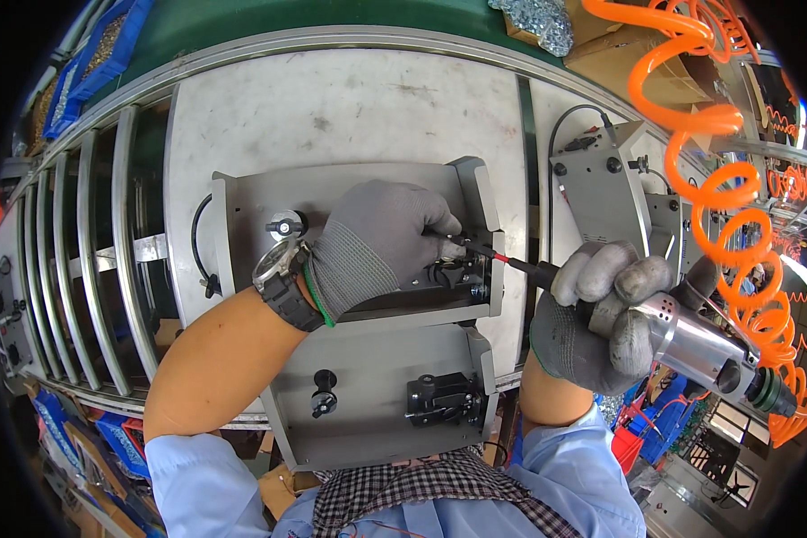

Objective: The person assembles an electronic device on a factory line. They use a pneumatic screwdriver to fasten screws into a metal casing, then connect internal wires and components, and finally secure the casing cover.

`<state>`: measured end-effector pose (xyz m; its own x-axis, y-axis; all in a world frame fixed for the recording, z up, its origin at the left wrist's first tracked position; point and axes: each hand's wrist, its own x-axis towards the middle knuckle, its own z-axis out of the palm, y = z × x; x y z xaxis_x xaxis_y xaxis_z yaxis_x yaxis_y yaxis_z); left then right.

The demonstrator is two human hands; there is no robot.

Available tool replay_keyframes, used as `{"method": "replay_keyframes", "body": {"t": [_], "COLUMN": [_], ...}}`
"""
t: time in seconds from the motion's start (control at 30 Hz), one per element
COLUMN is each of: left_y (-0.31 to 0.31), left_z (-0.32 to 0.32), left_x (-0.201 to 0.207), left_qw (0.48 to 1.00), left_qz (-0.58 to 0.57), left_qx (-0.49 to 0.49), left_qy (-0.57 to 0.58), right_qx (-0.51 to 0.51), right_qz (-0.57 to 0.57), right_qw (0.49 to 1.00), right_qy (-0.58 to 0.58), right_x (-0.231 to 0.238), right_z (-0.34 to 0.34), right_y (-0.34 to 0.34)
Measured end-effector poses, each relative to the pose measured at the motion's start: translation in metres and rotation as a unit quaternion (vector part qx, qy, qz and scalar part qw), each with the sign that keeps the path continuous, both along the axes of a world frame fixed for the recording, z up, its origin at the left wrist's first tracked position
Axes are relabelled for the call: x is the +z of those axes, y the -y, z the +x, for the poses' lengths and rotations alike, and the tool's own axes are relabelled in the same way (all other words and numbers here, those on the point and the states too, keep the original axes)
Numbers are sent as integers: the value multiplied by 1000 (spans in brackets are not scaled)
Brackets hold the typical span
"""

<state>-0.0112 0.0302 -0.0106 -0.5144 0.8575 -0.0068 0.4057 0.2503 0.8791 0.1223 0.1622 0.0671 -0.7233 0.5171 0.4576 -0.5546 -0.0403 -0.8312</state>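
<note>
My right hand (601, 314), in a grey glove, is wrapped round a silver pneumatic screwdriver (699, 345). Its dark bit (522, 264) with a red band points left, across the right end wall of an open grey metal housing (350, 175). Inside that housing, my gloved left hand (390, 238) has its fingers pinched together at the bit's tip; what lies between them is too small to make out. Just below these fingers sits a black fitting (453, 272). A round silver-and-black knob (287, 224) is mounted further left in the housing.
Closer to me lies a second grey housing (377, 439) with a black knob (324, 394) and a black latch-like part (442, 399). A grey assembled unit (601, 193) stands at right, beside a coiled orange air hose (690, 117). Metal rollers (90, 260) run along the left.
</note>
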Motion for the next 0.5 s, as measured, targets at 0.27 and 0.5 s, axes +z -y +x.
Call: {"method": "replay_keyframes", "body": {"t": [0.27,0.5], "left_y": [-1,0], "left_z": [1,-1], "left_x": [4,5], "left_qw": [1000,998], "left_qz": [-24,-47], "left_qx": [-2,-22], "left_qy": [-5,-20], "right_qx": [3,4], "right_qz": [8,-25], "right_qw": [1000,1000], "right_qy": [-14,-5], "right_x": [1,-1], "right_z": [1,1], "right_y": [-1,-1]}}
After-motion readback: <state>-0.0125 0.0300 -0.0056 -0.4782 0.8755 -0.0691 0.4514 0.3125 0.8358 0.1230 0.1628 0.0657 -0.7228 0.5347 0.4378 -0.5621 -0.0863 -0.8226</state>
